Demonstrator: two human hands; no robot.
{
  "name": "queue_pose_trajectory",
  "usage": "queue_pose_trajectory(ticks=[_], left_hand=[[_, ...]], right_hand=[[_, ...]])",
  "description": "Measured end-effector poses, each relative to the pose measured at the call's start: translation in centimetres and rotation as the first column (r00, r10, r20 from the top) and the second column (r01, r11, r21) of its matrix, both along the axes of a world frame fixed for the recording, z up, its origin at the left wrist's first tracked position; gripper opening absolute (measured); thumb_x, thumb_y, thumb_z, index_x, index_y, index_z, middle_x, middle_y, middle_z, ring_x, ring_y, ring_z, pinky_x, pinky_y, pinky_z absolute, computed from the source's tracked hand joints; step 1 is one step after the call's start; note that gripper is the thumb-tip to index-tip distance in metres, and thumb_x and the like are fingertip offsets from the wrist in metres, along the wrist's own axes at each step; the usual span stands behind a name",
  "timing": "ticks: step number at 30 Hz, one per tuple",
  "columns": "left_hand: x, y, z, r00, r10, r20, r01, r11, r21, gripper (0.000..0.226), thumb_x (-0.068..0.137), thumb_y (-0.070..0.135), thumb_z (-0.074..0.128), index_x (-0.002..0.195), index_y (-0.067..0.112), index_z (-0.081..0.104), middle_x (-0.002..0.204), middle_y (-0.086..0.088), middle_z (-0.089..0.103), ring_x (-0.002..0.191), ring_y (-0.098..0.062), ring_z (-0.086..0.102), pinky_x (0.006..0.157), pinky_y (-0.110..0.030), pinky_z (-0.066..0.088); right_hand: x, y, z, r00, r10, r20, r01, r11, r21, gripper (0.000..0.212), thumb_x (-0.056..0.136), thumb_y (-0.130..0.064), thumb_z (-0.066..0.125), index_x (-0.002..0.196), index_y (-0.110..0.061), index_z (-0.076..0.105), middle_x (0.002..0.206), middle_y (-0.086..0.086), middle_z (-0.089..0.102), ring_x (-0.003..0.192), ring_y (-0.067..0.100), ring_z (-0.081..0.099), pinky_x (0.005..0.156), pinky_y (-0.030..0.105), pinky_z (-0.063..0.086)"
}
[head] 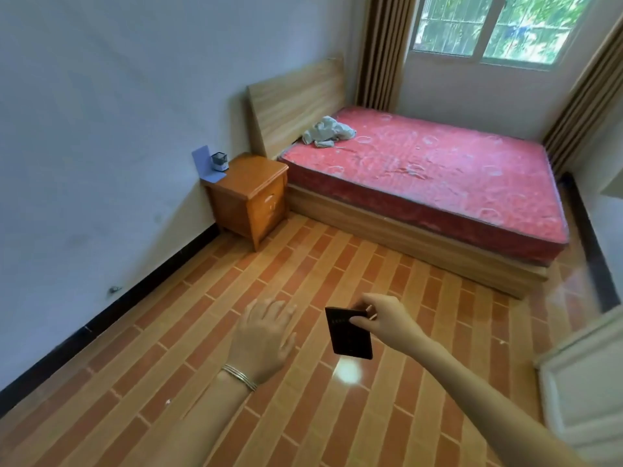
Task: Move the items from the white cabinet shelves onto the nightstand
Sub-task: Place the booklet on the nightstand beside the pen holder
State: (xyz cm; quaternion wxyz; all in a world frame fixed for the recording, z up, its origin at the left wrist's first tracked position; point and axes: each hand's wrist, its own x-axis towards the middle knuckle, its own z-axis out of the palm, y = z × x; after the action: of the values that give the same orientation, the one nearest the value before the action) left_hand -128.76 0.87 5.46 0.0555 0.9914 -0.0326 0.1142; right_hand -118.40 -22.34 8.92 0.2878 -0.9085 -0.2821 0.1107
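A person's two bare arms reach forward over a glossy floor of orange and tan tiles, seen from a camera on the person's head. The right hand (384, 318) pinches a thin, flat black item (350, 333) by its upper right corner between thumb and fingertips, so the item hangs down freely, clear of the floor. That light corner grip looks like a carrying hold, easy to let go of when setting the thing down. The left hand (261, 335) is empty, fingers loosely spread and palm down, probably held out for balance while walking.

Well ahead, in the corner beside the wall, stands the orange wooden nightstand (256, 183). Two things already sit on its back left part: a pale blue card (204, 163) propped against the wall, and a small dark-topped container (219, 161) just beside it. The rest of the top is bare, which leaves room for the black item.

To the nightstand's right is a bed with a red mattress (438, 176), a crumpled pale cloth (328, 131) lying near its headboard.

The black item's markings are too blurred to read (it may be a card or a slim case). The white panelled edge at lower right (580, 382) is cut off; whether it belongs to the cabinet cannot be told, and no shelves show.
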Motion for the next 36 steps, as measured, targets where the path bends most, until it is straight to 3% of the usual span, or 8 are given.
queue_pose_trajectory(ticks=[6,11,17,22,27,30,33,36], left_hand=[[1.7,3.9,-2.7,0.990,0.114,-0.078,-0.115,0.993,-0.011,0.050,0.082,0.044,0.039,0.116,0.019,0.064,0.110,-0.002,0.067,0.107,-0.021,0.060,0.092,-0.046,0.048],[7.3,6.5,-3.6,0.978,0.191,-0.083,-0.192,0.981,0.007,0.049,0.083,0.044,0.037,0.116,0.021,0.065,0.111,0.000,0.067,0.107,-0.020,0.060,0.095,-0.046,0.046],[18.9,8.6,-0.7,0.964,0.264,0.022,-0.264,0.964,0.000,0.047,0.082,0.043,0.037,0.113,0.021,0.065,0.109,0.000,0.067,0.107,-0.020,0.060,0.093,-0.044,0.047],[26.7,9.5,0.3,0.942,0.331,0.059,-0.331,0.944,-0.009,0.046,0.083,0.042,0.038,0.114,0.020,0.065,0.109,-0.001,0.067,0.108,-0.021,0.060,0.094,-0.045,0.047],[31.1,10.4,-1.9,0.932,0.361,0.034,-0.361,0.932,-0.011,0.043,0.075,0.038,0.070,0.114,0.021,0.065,0.110,-0.001,0.067,0.108,-0.021,0.060,0.094,-0.044,0.047],[33.4,12.4,-2.6,0.923,0.383,0.029,-0.384,0.923,-0.001,0.044,0.072,0.036,0.074,0.113,0.021,0.066,0.109,-0.002,0.067,0.106,-0.021,0.061,0.094,-0.045,0.047],[36.2,15.4,-3.5,0.920,0.391,0.033,-0.391,0.920,0.006,0.040,0.076,0.035,0.068,0.114,0.020,0.065,0.111,-0.002,0.067,0.108,-0.021,0.060,0.095,-0.044,0.045],[39.6,18.9,-4.1,0.917,0.398,0.014,-0.398,0.917,0.011,0.044,0.083,0.040,0.041,0.115,0.021,0.064,0.113,-0.001,0.065,0.110,-0.021,0.058,0.097,-0.044,0.044]], right_hand=[[5.2,5.1,-1.6,0.995,0.102,-0.009,-0.102,0.994,-0.049,0.013,0.086,-0.024,0.065,0.098,-0.020,0.061,0.092,-0.012,0.060,0.080,0.003,0.054,0.066,0.013,0.042],[12.1,8.5,-2.2,0.983,0.182,-0.005,-0.182,0.981,-0.066,0.011,0.086,-0.025,0.065,0.094,-0.022,0.059,0.092,-0.012,0.059,0.081,0.006,0.055,0.068,0.019,0.046],[24.5,12.1,-0.2,0.970,0.244,0.023,-0.242,0.969,-0.048,0.011,0.085,-0.024,0.066,0.090,-0.025,0.056,0.092,-0.013,0.058,0.081,0.006,0.055,0.070,0.024,0.049],[33.7,14.6,1.0,0.956,0.293,0.015,-0.293,0.956,-0.033,0.010,0.085,-0.025,0.066,0.091,-0.025,0.058,0.092,-0.013,0.060,0.082,0.004,0.055,0.068,0.021,0.047],[39.5,16.8,-0.2,0.940,0.340,-0.036,-0.341,0.939,-0.052,0.010,0.085,-0.024,0.065,0.091,-0.027,0.058,0.093,-0.013,0.060,0.082,0.005,0.054,0.068,0.021,0.045],[42.4,18.7,-1.2,0.928,0.367,-0.061,-0.372,0.925,-0.084,0.011,0.085,-0.024,0.065,0.095,-0.024,0.060,0.094,-0.013,0.059,0.084,0.004,0.052,0.070,0.022,0.045],[45.7,21.5,-1.9,0.923,0.379,-0.062,-0.384,0.917,-0.110,0.009,0.085,-0.024,0.065,0.092,-0.024,0.059,0.092,-0.013,0.058,0.083,0.004,0.052,0.066,0.018,0.041],[49.2,25.6,-2.3,0.922,0.382,-0.069,-0.387,0.915,-0.111,0.009,0.085,-0.024,0.065,0.090,-0.026,0.057,0.090,-0.014,0.056,0.081,0.004,0.053,0.062,0.017,0.040]])
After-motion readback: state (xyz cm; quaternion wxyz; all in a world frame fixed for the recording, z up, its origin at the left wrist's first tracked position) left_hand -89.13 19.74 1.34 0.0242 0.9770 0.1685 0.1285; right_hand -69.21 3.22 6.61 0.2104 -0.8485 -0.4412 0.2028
